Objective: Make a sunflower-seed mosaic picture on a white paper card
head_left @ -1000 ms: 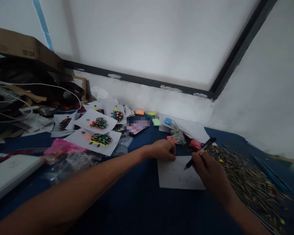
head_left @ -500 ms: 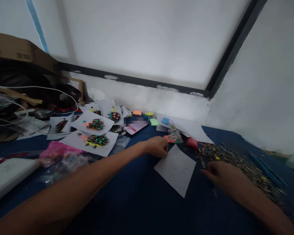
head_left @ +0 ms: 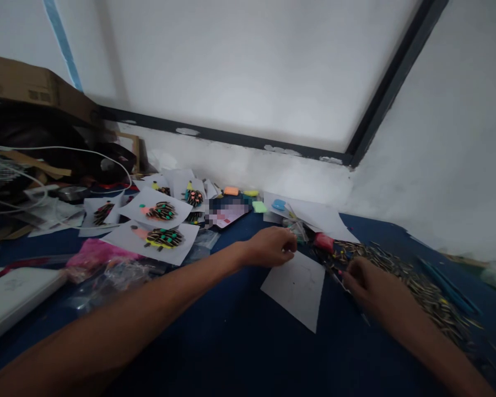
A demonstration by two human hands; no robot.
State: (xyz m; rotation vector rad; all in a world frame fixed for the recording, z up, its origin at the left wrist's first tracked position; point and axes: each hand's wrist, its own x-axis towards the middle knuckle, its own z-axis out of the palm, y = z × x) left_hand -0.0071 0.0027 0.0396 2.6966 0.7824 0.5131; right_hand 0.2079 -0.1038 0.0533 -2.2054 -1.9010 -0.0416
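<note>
My left hand [head_left: 273,246] is closed with its fingers curled, over the far corner of a blank white paper sheet [head_left: 296,288]. What its fingertips hold, if anything, is hidden. To the right of the sheet, my right hand [head_left: 366,281] has its fingers curled in beside a slim pointed tool [head_left: 361,313] that lies on the blue tabletop or is held; I cannot tell which. A heap of small brown-gold pieces [head_left: 413,275] spreads behind and beside the right hand. A red packet [head_left: 323,242] and clear plastic wrapping [head_left: 296,229] sit just beyond the sheet.
Paper sheets with hedgehog-like figures [head_left: 164,237] lie at left, near a phone [head_left: 229,212]. Blocks of orange [head_left: 231,191], green [head_left: 259,207] and blue [head_left: 278,204] stand by the wall. Blue tweezers-like tool [head_left: 450,286], white box [head_left: 19,300] and pink plastic [head_left: 101,252] flank them.
My left hand has shifted right over the sheet's far corner, covering an orange piece seen before. The white sheet has turned slightly. My right hand has moved a little up and right.
</note>
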